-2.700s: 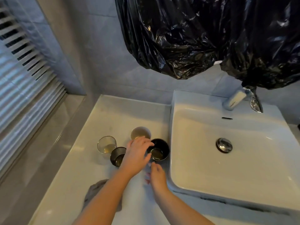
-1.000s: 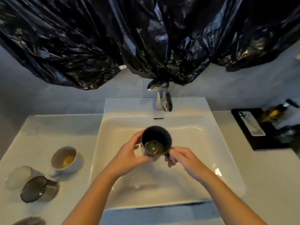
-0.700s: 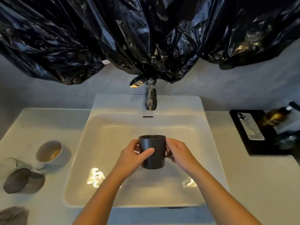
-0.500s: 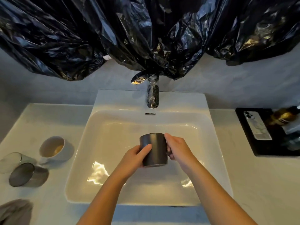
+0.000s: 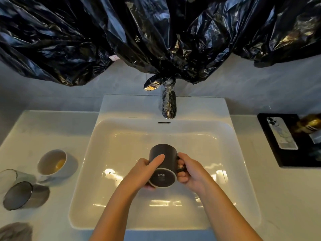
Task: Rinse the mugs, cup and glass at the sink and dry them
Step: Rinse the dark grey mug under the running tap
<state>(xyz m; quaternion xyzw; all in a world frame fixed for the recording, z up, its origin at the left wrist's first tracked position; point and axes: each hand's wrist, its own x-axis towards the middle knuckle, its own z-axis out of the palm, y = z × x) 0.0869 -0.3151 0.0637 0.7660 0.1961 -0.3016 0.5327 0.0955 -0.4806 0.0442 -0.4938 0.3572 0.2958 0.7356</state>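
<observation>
Over the white sink basin I hold a black mug, tipped away from me so its round base faces the camera. My left hand grips its side, thumb across the wall. My right hand grips the handle. On the counter to the left stand a white cup with yellowish liquid, a clear glass and a dark mug. The chrome tap is at the back of the basin; no water runs from it.
Black plastic sheeting hangs over the wall above the tap. A grey cloth lies at the counter's front left corner. On the right a black tray carries a phone and bottles.
The black mug came from the left counter to over the basin. It has tipped forward from upright with liquid inside, until its base now faces me.
</observation>
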